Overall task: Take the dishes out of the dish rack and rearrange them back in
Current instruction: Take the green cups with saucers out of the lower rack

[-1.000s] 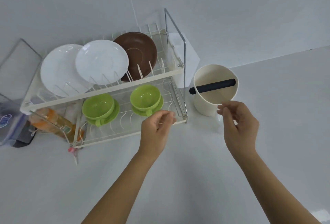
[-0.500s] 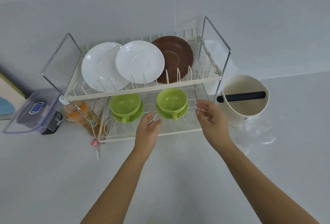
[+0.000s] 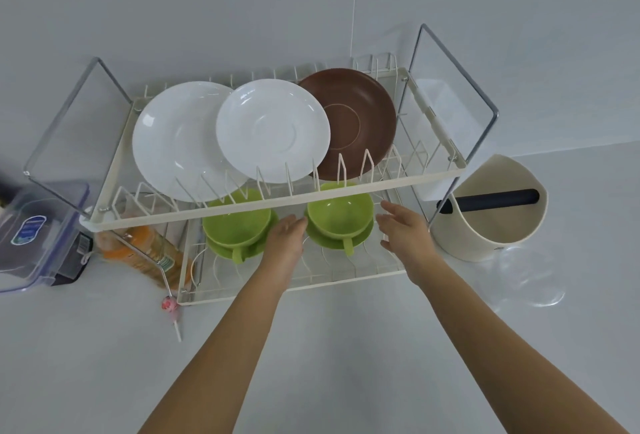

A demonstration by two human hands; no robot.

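Note:
A two-tier cream dish rack [image 3: 277, 217] stands against the wall. Its upper tier holds a large white plate [image 3: 173, 139], a smaller white plate [image 3: 273, 129] and a brown plate [image 3: 356, 122], all leaning upright. On the lower tier sit two green cups on green saucers, one on the left [image 3: 235, 226] and one on the right [image 3: 341, 215]. My left hand [image 3: 285, 241] reaches in at the right cup's left side, fingers straight. My right hand [image 3: 403, 229] is spread at that cup's right side. Neither hand grips anything.
A cream bucket [image 3: 491, 229] with a dark bar across its mouth stands right of the rack. A clear plastic lidded box [image 3: 38, 239] sits at the left, an orange-labelled bottle [image 3: 149, 250] lies under the rack's left end, and a lollipop [image 3: 171, 309] lies on the counter.
Both hands moved forward into the lower tier and now flank the right green cup. The view came closer to the rack.

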